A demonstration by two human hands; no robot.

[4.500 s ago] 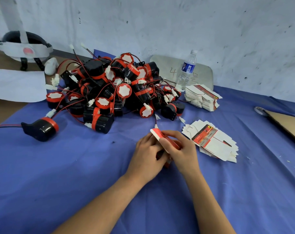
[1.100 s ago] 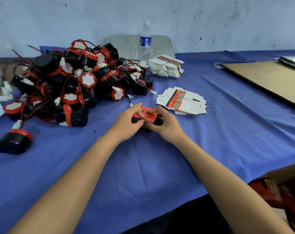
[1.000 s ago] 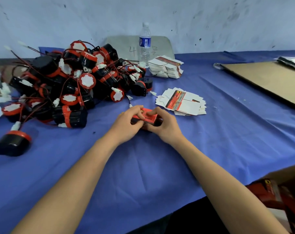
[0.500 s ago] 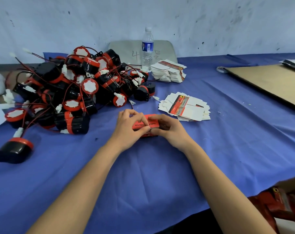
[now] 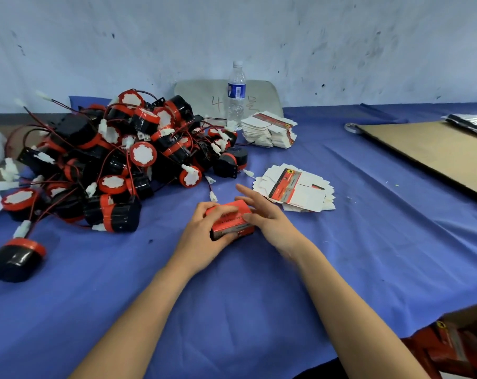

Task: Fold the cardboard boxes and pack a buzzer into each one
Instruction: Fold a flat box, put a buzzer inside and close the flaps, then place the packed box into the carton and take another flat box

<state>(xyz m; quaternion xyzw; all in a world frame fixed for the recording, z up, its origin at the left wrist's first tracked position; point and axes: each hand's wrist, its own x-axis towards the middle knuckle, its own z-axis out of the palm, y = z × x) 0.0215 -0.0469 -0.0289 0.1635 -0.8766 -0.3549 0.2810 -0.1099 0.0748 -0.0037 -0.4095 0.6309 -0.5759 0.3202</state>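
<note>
L hand fingers curled round red box on desk; R hand fingers straight, touching box's R side.

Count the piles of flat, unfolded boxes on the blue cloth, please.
2. Far pile beside the water bottle; near pile beside the right hand. The buzzer heap could hide more.

box contents: hidden | box print: blurred | red carton: cut off
</note>
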